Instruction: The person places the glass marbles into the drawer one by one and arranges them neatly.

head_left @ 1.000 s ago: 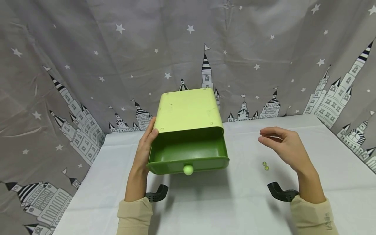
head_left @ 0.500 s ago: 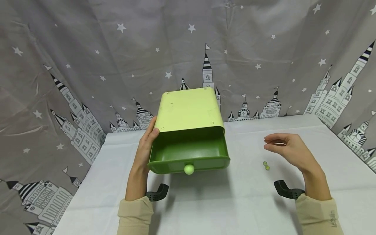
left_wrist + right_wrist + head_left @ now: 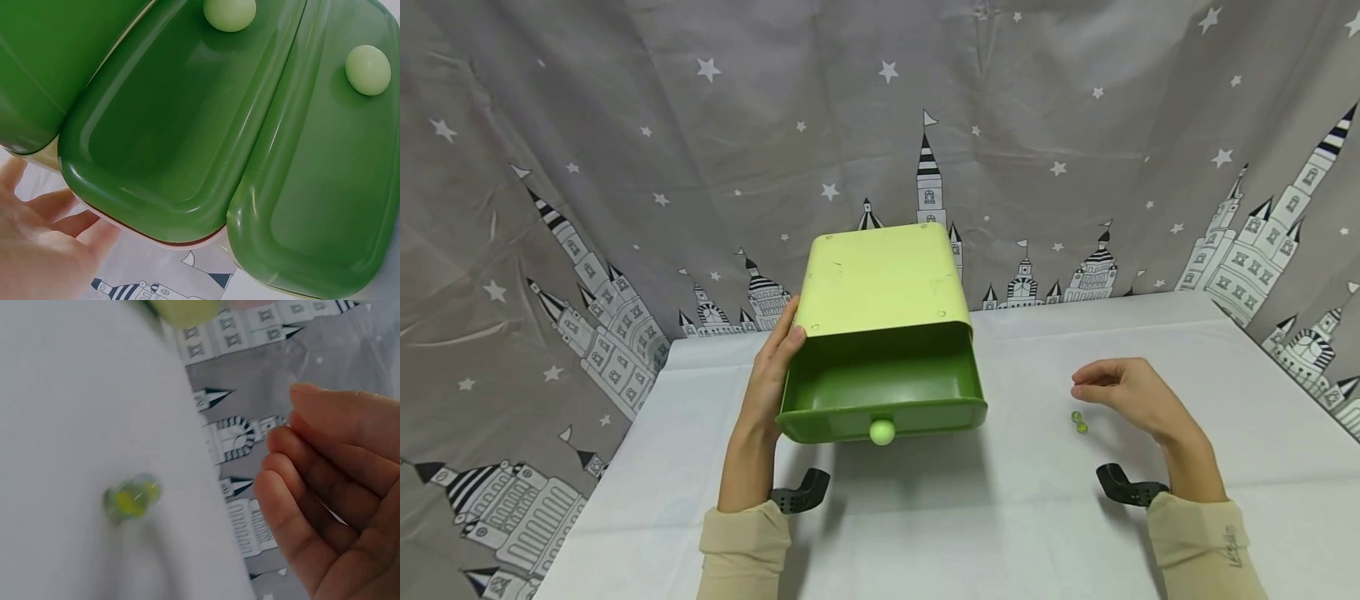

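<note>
A light-green drawer cabinet (image 3: 880, 279) stands at the middle of the table, its dark-green top drawer (image 3: 883, 387) pulled out with nothing visible inside. My left hand (image 3: 765, 387) rests along the cabinet's left side, thumb near the upper front edge and fingers extended. In the left wrist view, that hand (image 3: 50, 234) lies beside drawer fronts with pale round knobs (image 3: 369, 70). Two small green-yellow marbles (image 3: 1079, 422) lie together on the right of the table. Just above them hovers my right hand (image 3: 1138, 396), fingers loosely bent and holding nothing; thumb and fingertips are apart in the right wrist view.
A white cloth (image 3: 1022, 517) covers the table. Behind it hangs a grey curtain (image 3: 760, 92) printed with castles and stars. Black wrist cameras (image 3: 802, 492) sit on both wrists.
My right hand first shifts a little right, then lowers toward the marbles. The left hand, cabinet and drawer stay in place.
</note>
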Demonstrator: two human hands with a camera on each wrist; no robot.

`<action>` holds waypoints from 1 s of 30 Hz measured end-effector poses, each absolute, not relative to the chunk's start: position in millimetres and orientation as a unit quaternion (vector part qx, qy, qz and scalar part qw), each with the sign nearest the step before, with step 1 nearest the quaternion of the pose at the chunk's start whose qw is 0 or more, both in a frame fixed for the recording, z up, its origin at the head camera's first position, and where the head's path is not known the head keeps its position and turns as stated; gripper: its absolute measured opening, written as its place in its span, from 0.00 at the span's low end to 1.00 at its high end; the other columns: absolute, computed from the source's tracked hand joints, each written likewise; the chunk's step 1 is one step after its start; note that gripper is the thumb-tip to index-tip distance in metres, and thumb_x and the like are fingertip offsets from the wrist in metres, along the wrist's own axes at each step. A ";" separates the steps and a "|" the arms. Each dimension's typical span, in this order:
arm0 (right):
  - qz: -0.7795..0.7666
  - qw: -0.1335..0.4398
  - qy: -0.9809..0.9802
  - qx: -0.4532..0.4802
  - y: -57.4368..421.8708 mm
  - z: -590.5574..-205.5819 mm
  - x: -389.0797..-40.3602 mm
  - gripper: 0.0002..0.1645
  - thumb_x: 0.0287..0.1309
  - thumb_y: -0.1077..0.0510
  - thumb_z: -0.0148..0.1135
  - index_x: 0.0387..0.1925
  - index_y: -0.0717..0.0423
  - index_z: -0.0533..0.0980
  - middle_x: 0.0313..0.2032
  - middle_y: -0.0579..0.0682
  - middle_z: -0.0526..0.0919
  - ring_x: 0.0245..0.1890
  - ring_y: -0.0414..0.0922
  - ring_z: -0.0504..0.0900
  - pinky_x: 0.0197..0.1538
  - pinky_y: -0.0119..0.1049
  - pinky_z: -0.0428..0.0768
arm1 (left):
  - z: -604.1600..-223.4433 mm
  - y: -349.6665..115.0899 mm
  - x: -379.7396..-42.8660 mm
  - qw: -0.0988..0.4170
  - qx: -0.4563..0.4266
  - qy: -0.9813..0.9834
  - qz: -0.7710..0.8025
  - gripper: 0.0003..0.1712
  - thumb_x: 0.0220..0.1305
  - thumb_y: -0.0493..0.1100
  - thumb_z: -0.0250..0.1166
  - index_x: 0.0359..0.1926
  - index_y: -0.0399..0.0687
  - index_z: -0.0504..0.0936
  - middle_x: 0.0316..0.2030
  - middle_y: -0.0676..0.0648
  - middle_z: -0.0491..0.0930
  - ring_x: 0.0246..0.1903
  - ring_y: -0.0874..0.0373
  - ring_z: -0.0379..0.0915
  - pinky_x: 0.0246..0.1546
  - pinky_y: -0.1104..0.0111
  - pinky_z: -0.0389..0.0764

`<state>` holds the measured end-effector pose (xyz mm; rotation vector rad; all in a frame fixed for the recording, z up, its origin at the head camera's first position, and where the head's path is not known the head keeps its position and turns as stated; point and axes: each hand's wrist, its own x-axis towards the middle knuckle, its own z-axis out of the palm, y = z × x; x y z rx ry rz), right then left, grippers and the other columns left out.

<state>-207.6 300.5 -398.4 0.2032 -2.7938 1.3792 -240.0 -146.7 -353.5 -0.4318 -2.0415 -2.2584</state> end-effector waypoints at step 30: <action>0.402 -0.066 -0.910 0.079 306.2 -430.6 -215.0 0.16 0.52 0.62 0.70 0.41 0.71 0.83 0.36 0.54 0.86 0.38 0.45 0.78 0.42 0.41 0.75 | -353.2 -146.2 -239.2 0.034 -0.132 -0.665 -0.734 0.33 0.76 0.50 0.49 0.78 0.61 0.53 0.75 0.58 0.50 0.72 0.64 0.43 0.69 0.58 0.50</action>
